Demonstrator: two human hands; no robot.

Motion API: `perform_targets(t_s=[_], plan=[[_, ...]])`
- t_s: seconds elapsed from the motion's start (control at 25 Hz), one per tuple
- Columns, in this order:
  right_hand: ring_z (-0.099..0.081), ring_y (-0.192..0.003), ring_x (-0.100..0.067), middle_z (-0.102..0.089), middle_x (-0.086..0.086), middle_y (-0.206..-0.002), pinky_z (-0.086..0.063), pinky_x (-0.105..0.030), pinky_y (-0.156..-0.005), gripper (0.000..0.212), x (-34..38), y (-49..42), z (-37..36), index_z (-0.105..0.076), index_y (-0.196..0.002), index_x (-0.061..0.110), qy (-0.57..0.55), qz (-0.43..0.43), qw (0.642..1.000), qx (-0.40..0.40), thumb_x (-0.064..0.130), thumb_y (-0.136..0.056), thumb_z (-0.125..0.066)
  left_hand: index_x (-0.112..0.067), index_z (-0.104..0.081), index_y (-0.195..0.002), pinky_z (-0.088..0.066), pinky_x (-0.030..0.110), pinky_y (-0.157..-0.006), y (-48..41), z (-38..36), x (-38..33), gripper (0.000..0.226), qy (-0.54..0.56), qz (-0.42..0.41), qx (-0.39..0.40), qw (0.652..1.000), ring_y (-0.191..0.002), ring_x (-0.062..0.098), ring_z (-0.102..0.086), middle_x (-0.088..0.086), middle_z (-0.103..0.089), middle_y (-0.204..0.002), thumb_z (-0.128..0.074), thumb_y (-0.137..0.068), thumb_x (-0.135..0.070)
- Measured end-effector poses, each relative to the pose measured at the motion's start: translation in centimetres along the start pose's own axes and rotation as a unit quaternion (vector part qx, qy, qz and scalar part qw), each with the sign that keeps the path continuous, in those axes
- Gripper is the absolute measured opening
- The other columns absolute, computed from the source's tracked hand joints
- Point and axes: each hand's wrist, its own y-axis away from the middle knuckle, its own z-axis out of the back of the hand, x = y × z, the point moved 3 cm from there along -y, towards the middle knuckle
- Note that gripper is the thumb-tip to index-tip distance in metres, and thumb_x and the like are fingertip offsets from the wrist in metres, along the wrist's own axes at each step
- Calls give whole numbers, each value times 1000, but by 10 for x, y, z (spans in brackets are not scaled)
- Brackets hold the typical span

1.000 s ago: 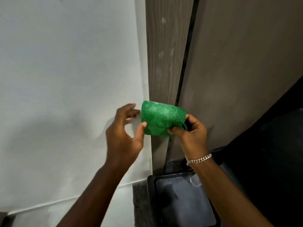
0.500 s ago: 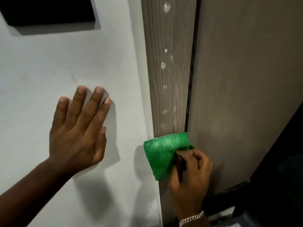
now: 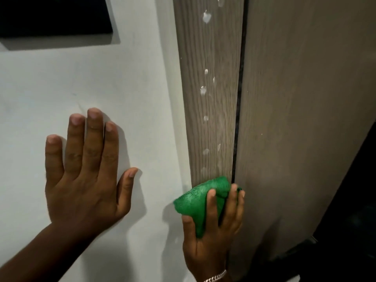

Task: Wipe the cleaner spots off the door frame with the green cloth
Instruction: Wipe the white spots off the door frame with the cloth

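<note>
A grey wood-grain door frame (image 3: pixel 211 58) runs up the middle of the view. Several white cleaner spots (image 3: pixel 203 90) dot it from top to near the cloth. My right hand (image 3: pixel 211 231) presses a bunched green cloth (image 3: pixel 195 198) flat against the lower part of the frame, fingers spread over it. The cloth sits just below the lowest spots. My left hand (image 3: pixel 85 169) lies flat and open on the white wall (image 3: pixel 122 88), left of the frame, holding nothing.
A brown door (image 3: pixel 305 119) stands right of the frame, past a thin dark gap (image 3: pixel 240 98). A black panel (image 3: pixel 53 15) is set in the wall at top left. Dark space lies at the lower right.
My left hand let go of the cloth and went flat on the wall. My right hand pressed the cloth onto the frame and spread its fingers over it. The view tilted upward.
</note>
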Motion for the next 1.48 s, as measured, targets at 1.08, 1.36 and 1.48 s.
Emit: perform_targets(t_s=[1.08,1.36,1.48], plan=[[-26,-146,-34,-32,-13,-155,-25,-61,-112,69,32,-66,8,-39,-140,20,-11,30,995,-98,64,-88,-32,0,-13,-153,-10,49,-124,-93,41,5,83,-111,-245,-36,963,-152,36,-10,23,-12,-163,-27,-93,-55],[-23,-147,-29,-28,-9,-157,-26,-54,-112,65,35,-77,13,-35,-142,24,-32,15,995,-97,61,-89,-35,0,-11,-154,-7,48,-124,-93,42,5,84,-104,-247,-49,962,-152,36,-9,23,-11,-163,-28,-92,-54],[-25,-146,-32,-30,-12,-156,-27,-56,-111,65,34,-71,12,-35,-143,24,-14,55,994,-94,60,-89,-37,1,-10,-154,-6,48,-124,-93,41,4,84,-104,-245,-59,962,-153,35,-7,23,-11,-163,-29,-92,-54]])
